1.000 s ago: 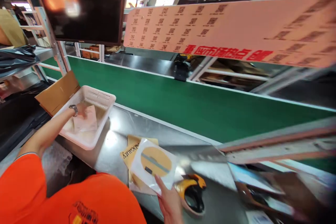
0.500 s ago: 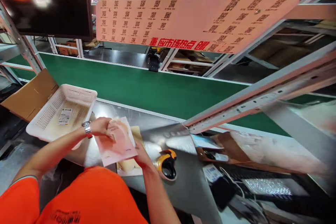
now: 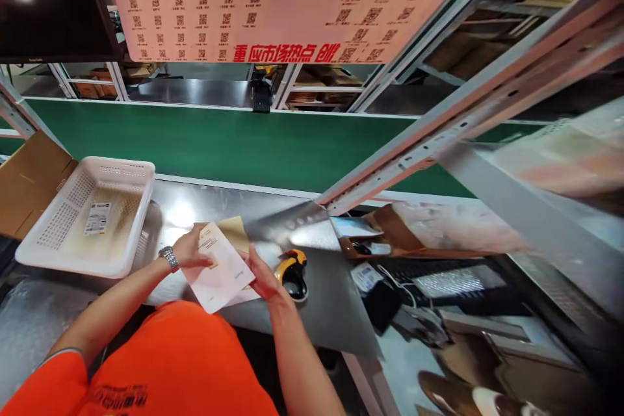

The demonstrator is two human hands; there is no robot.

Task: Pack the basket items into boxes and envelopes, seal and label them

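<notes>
A white sheet of printed paper (image 3: 221, 279) is held between my two hands, tilted over the metal table. My left hand (image 3: 191, 249), with a metal-band watch at its wrist, is closed on the paper's left edge, thumb lying across its face. At the right edge, my right hand (image 3: 263, 275) grips the same paper, its far fingers hidden behind it. Behind the paper a yellowish-brown flat piece (image 3: 234, 232) shows, partly covered. Just right of my right hand a yellow and black handheld scanner (image 3: 293, 276) rests on the table.
To the left stands a white perforated basket (image 3: 139, 227) holding a labelled clear packet (image 3: 97, 218), beside a cardboard box (image 3: 32, 182). A green conveyor belt (image 3: 234, 143) runs behind the metal table. A slanted metal post (image 3: 380, 175) and a keyboard (image 3: 453, 283) are at right.
The view has shifted right and down. The paper has turned in my hands and now catches less pink light; both hands still hold it.
</notes>
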